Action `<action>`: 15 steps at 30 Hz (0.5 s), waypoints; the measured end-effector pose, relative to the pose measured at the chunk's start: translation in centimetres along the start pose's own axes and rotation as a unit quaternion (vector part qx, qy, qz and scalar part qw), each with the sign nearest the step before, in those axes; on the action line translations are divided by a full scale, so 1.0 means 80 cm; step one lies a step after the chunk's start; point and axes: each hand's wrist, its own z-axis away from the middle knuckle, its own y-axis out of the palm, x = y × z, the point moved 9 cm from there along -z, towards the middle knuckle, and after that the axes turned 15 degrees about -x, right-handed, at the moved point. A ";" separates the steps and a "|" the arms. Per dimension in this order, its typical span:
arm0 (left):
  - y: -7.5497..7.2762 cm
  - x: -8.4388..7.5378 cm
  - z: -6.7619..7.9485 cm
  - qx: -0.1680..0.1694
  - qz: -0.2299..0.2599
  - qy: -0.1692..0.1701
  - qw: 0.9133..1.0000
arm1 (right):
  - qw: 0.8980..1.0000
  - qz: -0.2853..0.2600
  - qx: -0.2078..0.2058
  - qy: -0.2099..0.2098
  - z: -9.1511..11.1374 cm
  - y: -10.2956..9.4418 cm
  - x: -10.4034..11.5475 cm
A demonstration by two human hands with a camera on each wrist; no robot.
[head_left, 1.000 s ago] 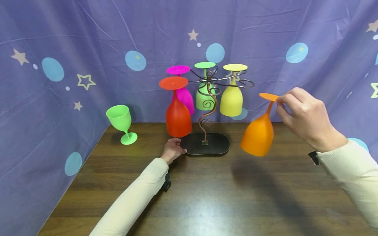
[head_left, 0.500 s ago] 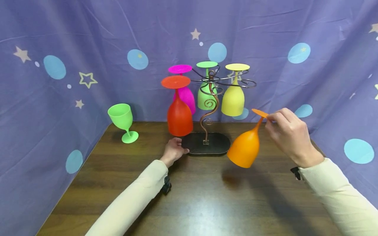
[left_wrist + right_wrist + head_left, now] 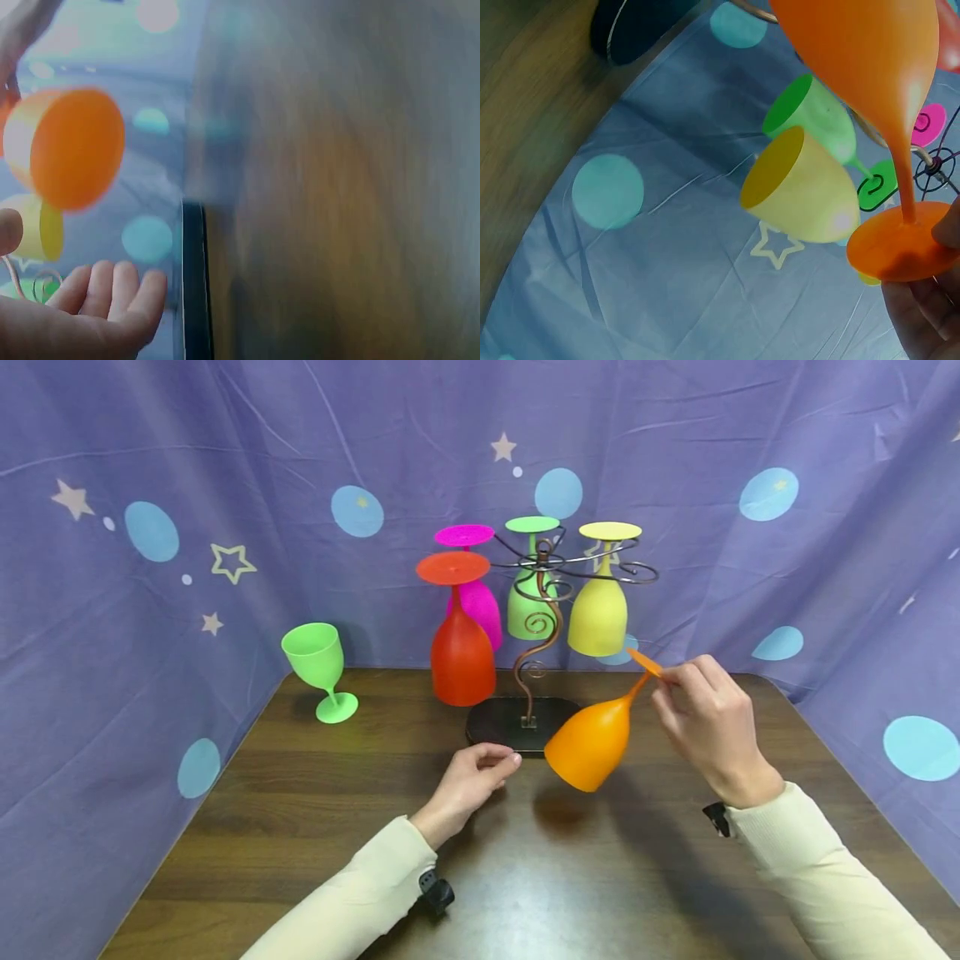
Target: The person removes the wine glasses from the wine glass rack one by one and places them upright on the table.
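Note:
My right hand pinches the foot of an orange goblet between thumb and fingers. The goblet hangs tilted with its mouth down and to the left, close over the table in front of the black base. In the right wrist view its orange foot lies between my thumb and fingers. My left hand holds nothing; its relaxed fingers are just in front of the front edge of the glass rack's black base. Red, magenta, green and yellow goblets hang upside down on the rack.
A second green goblet stands upright on the wooden table at the back left. The rack's curled metal arms reach out at the right, above the orange goblet. A purple star-patterned curtain encloses the table's back and sides.
My right hand has moved left and down with the orange goblet, which now tilts more. My left hand has come away from the left end of the base, toward the right and nearer me.

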 end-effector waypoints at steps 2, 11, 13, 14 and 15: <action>0.013 0.004 0.011 0.025 0.048 -0.037 0.998 | 1.000 -0.004 -0.008 0.007 0.003 0.002 0.002; 0.052 0.001 0.043 0.093 0.248 -0.114 0.957 | 0.999 -0.007 -0.017 0.037 0.018 0.010 0.012; 0.055 -0.001 0.044 0.097 0.293 -0.124 0.943 | 0.999 -0.011 -0.015 0.043 0.022 0.012 0.013; 0.056 -0.003 0.044 0.097 0.312 -0.127 0.936 | 0.999 -0.011 -0.013 0.044 0.024 0.012 0.013; 0.056 -0.003 0.043 0.096 0.328 -0.131 0.930 | 0.999 -0.011 -0.012 0.045 0.026 0.012 0.013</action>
